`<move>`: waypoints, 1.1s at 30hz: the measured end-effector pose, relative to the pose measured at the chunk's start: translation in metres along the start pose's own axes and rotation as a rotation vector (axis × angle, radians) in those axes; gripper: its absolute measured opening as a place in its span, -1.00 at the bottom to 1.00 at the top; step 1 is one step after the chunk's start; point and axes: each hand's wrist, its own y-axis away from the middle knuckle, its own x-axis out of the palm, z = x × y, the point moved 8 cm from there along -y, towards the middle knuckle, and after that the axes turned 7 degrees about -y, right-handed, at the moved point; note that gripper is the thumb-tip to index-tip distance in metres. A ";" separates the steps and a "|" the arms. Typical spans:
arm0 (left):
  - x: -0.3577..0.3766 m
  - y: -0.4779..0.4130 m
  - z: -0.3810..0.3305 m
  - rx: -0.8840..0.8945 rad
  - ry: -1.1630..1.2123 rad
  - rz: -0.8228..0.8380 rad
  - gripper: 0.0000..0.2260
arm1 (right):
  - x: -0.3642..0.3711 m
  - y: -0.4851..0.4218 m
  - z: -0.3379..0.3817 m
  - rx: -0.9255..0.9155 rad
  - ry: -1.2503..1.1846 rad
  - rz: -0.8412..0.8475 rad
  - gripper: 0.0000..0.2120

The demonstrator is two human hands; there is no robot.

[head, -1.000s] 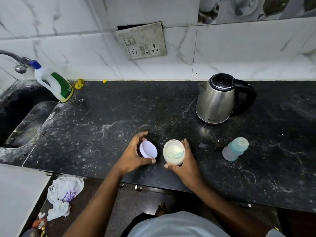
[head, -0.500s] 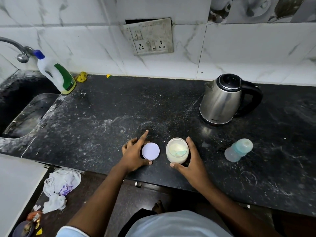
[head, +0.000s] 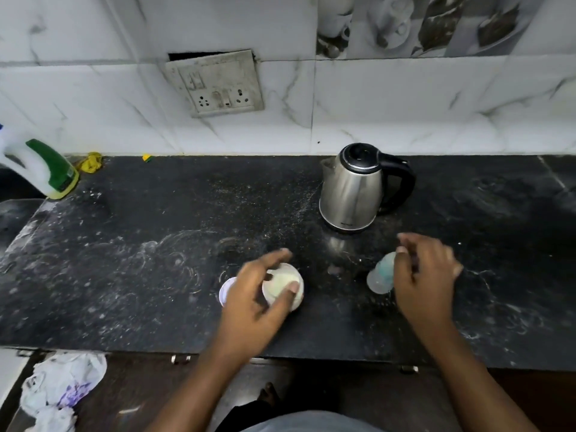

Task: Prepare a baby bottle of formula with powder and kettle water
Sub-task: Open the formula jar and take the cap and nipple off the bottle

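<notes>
The baby bottle [head: 381, 275] lay on its side on the black counter [head: 156, 244], in front of the kettle [head: 352, 188]. The right hand [head: 427, 275] hovered over it, fingers loosely bent and blurred; contact could not be told. The left hand [head: 252, 300] curled thumb and forefinger round the open powder jar [head: 285, 280], its lid [head: 226, 289] just beside.

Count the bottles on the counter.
2. Detergent bottle at the far left, near the wall; baby bottle at front right, partly covered by the right hand. The powder jar under the left hand is not counted. None seem hidden.
</notes>
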 end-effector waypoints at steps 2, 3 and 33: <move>0.054 0.000 -0.016 0.011 0.050 0.091 -0.60 | -0.008 -0.010 -0.028 0.081 0.106 0.084 -0.78; 0.082 0.000 -0.018 0.014 0.052 0.147 -0.57 | -0.005 -0.014 -0.039 0.092 0.120 0.160 -0.73; 0.233 -0.006 0.041 -0.250 0.151 0.330 -0.59 | 0.049 0.011 -0.039 -0.157 0.203 0.983 -0.45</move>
